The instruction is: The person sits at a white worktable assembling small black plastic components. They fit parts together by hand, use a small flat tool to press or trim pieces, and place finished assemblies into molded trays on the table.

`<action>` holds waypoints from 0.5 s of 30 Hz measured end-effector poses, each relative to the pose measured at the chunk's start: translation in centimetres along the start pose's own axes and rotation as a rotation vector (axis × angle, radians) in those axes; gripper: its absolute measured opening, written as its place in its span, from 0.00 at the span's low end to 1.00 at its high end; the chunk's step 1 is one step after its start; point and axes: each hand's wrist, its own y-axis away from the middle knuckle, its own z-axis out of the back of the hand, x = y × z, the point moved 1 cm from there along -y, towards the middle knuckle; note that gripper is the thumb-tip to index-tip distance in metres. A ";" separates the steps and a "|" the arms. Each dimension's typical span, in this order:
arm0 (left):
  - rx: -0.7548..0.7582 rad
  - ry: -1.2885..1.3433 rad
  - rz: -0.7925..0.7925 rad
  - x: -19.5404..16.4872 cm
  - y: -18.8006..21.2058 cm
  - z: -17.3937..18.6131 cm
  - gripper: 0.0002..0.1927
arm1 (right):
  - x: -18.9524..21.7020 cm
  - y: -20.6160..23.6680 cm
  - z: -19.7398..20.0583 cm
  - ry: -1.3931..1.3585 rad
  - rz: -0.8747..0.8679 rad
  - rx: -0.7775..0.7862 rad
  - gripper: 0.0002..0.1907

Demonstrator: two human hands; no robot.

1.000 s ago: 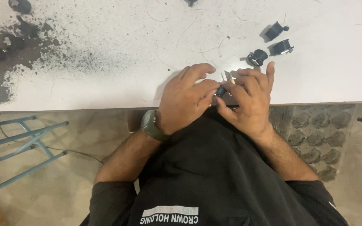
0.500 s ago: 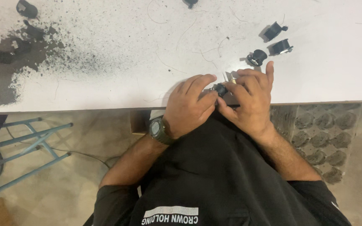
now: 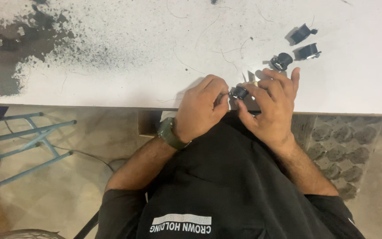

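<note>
My left hand (image 3: 202, 108), with a dark green watch on the wrist, and my right hand (image 3: 273, 106) meet at the near edge of a white table (image 3: 111, 66). Between their fingertips sits a small black round part (image 3: 238, 93), pinched from both sides and mostly covered by fingers. A short light-coloured piece (image 3: 254, 83) shows just above my right fingers. Three similar black parts lie on the table beyond my right hand: one (image 3: 281, 61) close to the fingertips, two more (image 3: 308, 51) (image 3: 302, 33) farther back.
The tabletop is worn to a dark patch (image 3: 5, 66) at the far left, with small dark bits on it. Thin wire strands (image 3: 226, 51) lie scattered. A blue metal frame (image 3: 27, 146) stands on the floor at left; patterned tiles (image 3: 341, 141) are at right.
My hands have stayed together at the table edge. My left fingers have eased apart from the right, so the small black part now shows between them.
</note>
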 end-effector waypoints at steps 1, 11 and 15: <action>-0.014 -0.041 -0.023 0.0 0.0 -0.2 0.06 | 0.1 0.2 0.1 -0.007 0.007 -0.029 0.19; -0.082 -0.032 -0.072 0.5 0.5 -2.0 0.09 | 0.7 2.9 -2.1 -0.269 0.075 -0.167 0.17; -0.073 -0.002 -0.045 0.6 0.6 -2.1 0.09 | 0.4 3.0 -2.2 -0.223 0.084 -0.167 0.17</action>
